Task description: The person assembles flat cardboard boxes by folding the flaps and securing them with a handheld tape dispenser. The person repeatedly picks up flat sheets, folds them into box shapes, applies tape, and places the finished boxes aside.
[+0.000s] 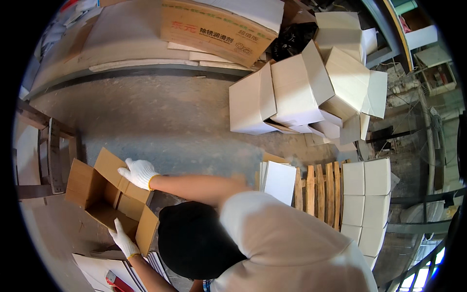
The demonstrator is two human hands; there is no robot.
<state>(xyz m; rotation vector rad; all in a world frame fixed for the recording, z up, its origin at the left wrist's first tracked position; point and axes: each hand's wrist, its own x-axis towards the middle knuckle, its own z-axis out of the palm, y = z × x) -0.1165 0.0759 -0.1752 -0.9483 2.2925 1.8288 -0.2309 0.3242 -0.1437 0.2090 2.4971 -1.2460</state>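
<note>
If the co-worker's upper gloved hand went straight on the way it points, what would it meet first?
Most likely the upper box flap: the upper hand points picture-left across it. Depth is unclear, so it may already be touching.

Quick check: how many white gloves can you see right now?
2, both worn by a co-worker: one glove on the upper flap of the open brown box, the other glove at its lower side in the picture. Others may be hidden.
</note>
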